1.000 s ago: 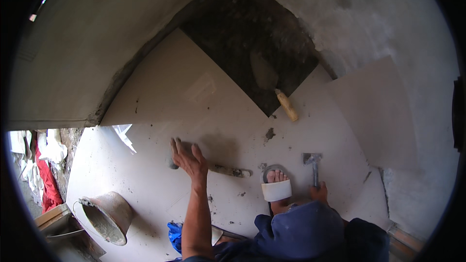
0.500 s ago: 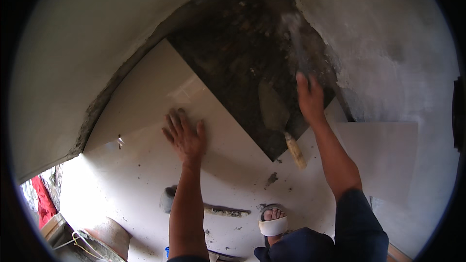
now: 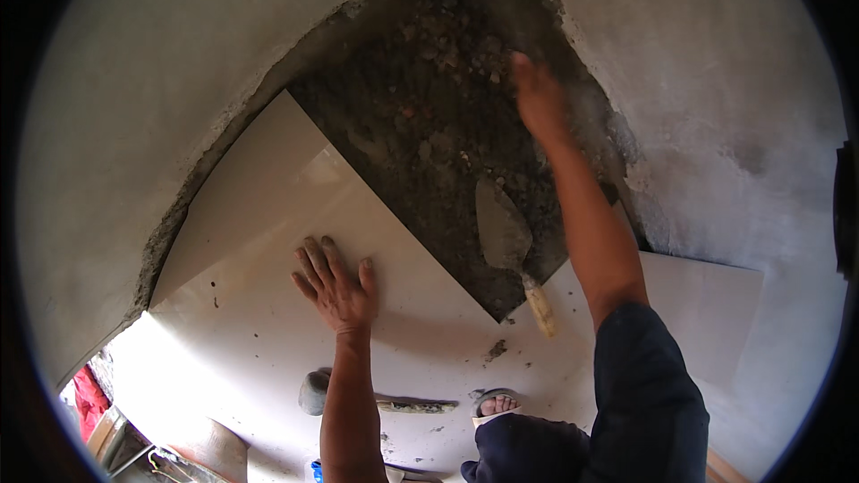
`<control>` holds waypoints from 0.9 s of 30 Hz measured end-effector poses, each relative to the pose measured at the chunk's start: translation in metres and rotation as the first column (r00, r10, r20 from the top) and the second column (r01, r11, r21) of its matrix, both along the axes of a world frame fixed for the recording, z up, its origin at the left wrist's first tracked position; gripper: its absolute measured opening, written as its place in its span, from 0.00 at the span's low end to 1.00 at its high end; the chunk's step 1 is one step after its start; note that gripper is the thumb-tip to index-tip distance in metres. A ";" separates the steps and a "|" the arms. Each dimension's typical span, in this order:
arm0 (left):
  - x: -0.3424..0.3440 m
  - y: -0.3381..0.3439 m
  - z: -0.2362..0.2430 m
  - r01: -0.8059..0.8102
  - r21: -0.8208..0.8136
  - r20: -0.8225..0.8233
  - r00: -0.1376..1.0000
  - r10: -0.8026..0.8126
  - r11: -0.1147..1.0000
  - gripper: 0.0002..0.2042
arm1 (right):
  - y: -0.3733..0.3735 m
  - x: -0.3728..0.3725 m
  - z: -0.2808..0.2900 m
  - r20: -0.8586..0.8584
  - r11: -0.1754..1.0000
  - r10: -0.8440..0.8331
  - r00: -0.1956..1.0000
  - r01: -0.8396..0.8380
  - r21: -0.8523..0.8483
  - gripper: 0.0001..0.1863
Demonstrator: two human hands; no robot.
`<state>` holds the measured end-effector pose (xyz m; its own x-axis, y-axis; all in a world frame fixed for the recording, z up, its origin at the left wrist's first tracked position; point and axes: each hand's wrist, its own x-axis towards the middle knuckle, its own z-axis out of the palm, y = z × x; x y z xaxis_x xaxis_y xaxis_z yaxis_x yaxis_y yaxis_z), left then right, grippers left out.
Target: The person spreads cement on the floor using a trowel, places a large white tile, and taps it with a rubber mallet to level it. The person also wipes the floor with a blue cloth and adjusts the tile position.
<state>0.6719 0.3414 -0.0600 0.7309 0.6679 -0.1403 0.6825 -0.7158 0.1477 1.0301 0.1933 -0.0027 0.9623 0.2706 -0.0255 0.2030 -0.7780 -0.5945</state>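
Observation:
My left hand (image 3: 335, 288) lies flat with its fingers spread on a glossy pale floor tile (image 3: 268, 188). My right hand (image 3: 540, 100) reaches over the far part of a dark, rough patch of loose mortar or earth (image 3: 412, 161). Its fingers are stretched out and a little blurred, and I see nothing held in them. A pointed trowel (image 3: 503, 231) rests on the near part of the patch, its pale wooden handle jutting over the tile edge. Beneath my left forearm lies a mallet (image 3: 313, 392) with a dark rounded head, its handle partly hidden.
Bare plaster walls (image 3: 707, 89) close in on the left and right and meet at the far corner. My sandalled foot (image 3: 497, 402) stands on the tiles. At the lower left are a bucket (image 3: 219, 449) and a red cloth (image 3: 89, 402). Dark crumbs (image 3: 497, 351) dot the tiles.
My right hand has moved farther out and slightly left over the rough patch. My left hand stays flat on the tile. The view has shifted slightly.

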 end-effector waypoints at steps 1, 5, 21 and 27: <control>0.001 0.000 -0.001 0.006 0.012 0.022 1.000 -0.006 1.000 0.35 | -0.012 -0.010 0.004 0.038 0.993 -0.081 0.996 0.077 0.090 0.36; -0.001 0.000 -0.001 0.013 0.022 0.020 1.000 -0.014 1.000 0.35 | 0.001 0.003 -0.007 0.135 0.979 -0.081 0.988 0.053 0.195 0.37; 0.004 0.000 -0.002 0.008 0.030 -0.055 0.998 -0.007 1.000 0.35 | 0.036 0.060 -0.041 -0.112 0.978 0.073 0.991 -0.094 -0.189 0.38; 0.002 0.000 -0.005 -0.030 0.012 -0.066 0.997 0.030 0.999 0.36 | -0.007 0.005 -0.022 0.029 0.869 0.439 0.898 -0.416 -0.267 0.30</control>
<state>0.6743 0.3411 -0.0647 0.6999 0.6911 -0.1803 0.7116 -0.6963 0.0935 1.0353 0.1859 -0.0251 0.7554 0.6516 -0.0693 0.5905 -0.7228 -0.3589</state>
